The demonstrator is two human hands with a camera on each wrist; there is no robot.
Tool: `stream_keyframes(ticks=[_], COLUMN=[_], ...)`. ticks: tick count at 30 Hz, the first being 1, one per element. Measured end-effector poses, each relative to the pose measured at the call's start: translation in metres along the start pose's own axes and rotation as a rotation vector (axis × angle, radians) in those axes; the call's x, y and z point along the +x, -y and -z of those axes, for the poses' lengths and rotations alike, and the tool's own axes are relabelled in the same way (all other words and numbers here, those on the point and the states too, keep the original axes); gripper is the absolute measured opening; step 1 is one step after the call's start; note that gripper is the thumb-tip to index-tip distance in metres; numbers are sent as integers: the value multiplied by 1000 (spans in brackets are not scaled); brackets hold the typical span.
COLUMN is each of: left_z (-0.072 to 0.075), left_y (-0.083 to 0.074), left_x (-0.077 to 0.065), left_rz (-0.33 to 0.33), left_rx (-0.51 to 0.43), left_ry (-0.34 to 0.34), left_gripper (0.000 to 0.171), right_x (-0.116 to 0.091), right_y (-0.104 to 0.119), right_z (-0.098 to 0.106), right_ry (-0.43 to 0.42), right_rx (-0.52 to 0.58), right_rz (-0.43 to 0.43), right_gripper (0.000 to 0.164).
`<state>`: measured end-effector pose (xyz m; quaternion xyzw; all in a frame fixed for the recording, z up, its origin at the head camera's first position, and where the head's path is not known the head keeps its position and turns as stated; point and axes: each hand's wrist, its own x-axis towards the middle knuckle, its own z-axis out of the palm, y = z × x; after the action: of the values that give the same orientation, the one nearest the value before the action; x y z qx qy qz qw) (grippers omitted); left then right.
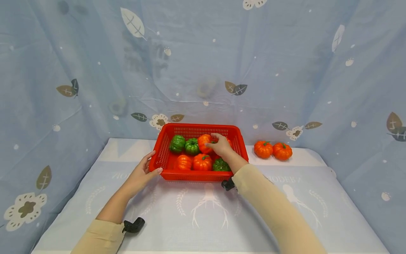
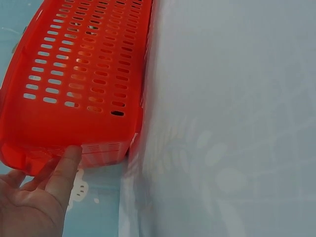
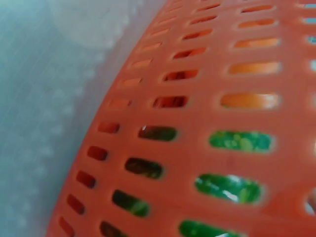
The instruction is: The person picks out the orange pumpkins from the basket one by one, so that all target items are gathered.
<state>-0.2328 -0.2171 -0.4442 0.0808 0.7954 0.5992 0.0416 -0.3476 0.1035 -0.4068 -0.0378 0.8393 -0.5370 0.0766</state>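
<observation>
A red plastic basket (image 1: 196, 175) with slotted walls holds several small glossy orange and green pumpkins. My left hand (image 1: 142, 174) grips its near left corner, thumb on the front rim and fingers along the left side; the left wrist view shows the fingers (image 2: 64, 173) against the corner. Reaching over the near right side, my right hand (image 1: 223, 148) holds an orange pumpkin (image 1: 204, 143) inside the basket, thumb in front and fingertips at its far right edge. Two green pumpkins, one of them here (image 1: 177, 144), lie left of it. The right wrist view shows mostly the basket wall (image 3: 197, 118).
Two more orange pumpkins (image 1: 263, 149) stand on the table right of the basket. A patterned blue curtain (image 1: 203, 70) hangs close behind the basket and at both sides. The table has a pale printed cloth (image 1: 209, 218). Black wrist cameras (image 1: 134, 225) sit at both cuffs.
</observation>
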Motion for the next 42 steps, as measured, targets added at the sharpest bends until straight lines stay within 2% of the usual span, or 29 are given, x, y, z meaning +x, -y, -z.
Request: stream_keyframes(ticks=[8, 18, 27, 32, 37, 42], left_z=[0, 0, 0, -1, -1, -1], left_y=[2, 2, 1, 1, 0, -1], left_x=[1, 1, 1, 0, -1, -1], left_rz=[-12, 4, 8, 11, 20, 16], left_rx=[-19, -30, -18, -17, -6, -4], left_ry=[2, -1, -5, -4, -8, -12], left_gripper=[87, 88, 88, 88, 89, 90], right_x=[2, 5, 3, -7, -24, -45], right_y=[-2, -4, -1, 8, 14, 19], right_z=[-4, -8, -5, 4, 17, 33], right_ry=[20, 21, -2, -61, -76, -124], right_rx=[-2, -127, -42, 6, 69, 55], right_rz=[31, 104, 77, 95, 105, 135], right_gripper=[67, 68, 69, 69, 68, 67])
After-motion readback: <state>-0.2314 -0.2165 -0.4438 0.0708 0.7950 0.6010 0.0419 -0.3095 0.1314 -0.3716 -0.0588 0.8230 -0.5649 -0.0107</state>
